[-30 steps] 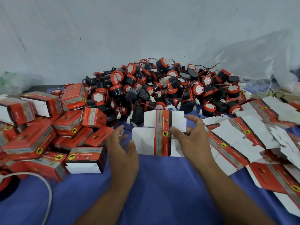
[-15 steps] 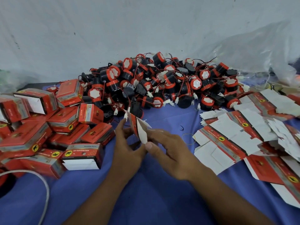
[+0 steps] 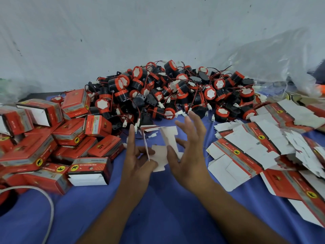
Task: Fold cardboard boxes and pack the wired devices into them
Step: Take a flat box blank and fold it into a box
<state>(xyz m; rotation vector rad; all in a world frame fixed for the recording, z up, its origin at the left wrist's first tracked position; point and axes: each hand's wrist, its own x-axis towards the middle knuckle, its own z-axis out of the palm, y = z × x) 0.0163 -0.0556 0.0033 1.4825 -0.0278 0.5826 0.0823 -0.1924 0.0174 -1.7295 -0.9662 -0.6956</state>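
Observation:
A half-folded cardboard box [image 3: 159, 156], white inside facing me, stands on edge between my hands over the blue cloth [image 3: 158, 208]. My left hand [image 3: 138, 161] pinches its lower flap between thumb and fingers, index finger pointing up. My right hand [image 3: 190, 152] has its fingers spread and straight, the thumb touching the box's right panel. Behind them lies a big pile of black-and-red wired devices [image 3: 175, 95] with white connectors.
Several folded red boxes [image 3: 52, 138] are heaped at the left, one open-ended box [image 3: 89, 170] nearest my left hand. Flat unfolded cartons [image 3: 246, 148] spread over the right side. A white cable [image 3: 50, 208] curves at lower left. Clear plastic bag [image 3: 263, 64] at back right.
The flat carton from one second ago has been lifted and bent into a partly opened shape. My right hand's fingers have spread out and risen; my left hand has shifted under the lower flap.

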